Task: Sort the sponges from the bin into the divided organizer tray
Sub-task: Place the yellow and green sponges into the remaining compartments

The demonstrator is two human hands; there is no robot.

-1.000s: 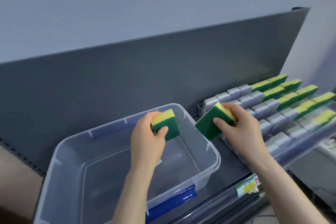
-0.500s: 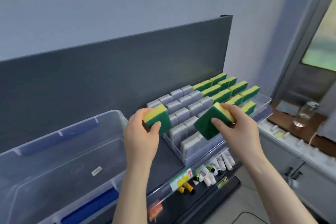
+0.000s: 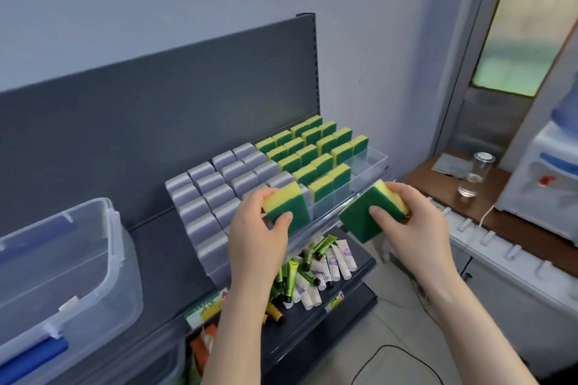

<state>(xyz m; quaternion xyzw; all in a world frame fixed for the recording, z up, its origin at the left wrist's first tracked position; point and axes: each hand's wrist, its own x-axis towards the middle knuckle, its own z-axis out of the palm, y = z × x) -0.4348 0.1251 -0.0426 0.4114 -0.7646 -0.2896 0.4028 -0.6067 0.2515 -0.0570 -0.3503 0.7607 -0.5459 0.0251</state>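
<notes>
Green-and-yellow sponges are held two in number, one per hand, at mid-frame. The left sponge is pinched between the thumb and curled fingers of the left hand, over the near edge of the organizer tray. The right sponge is gripped likewise by the right hand, just right of the tray's front corner. Some eighteen matching sponges are stood in the tray's right half, with grey sponges ranked to their left. One clear bin is seen at lower left.

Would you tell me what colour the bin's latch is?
Blue; latch shows best in head view.
</notes>
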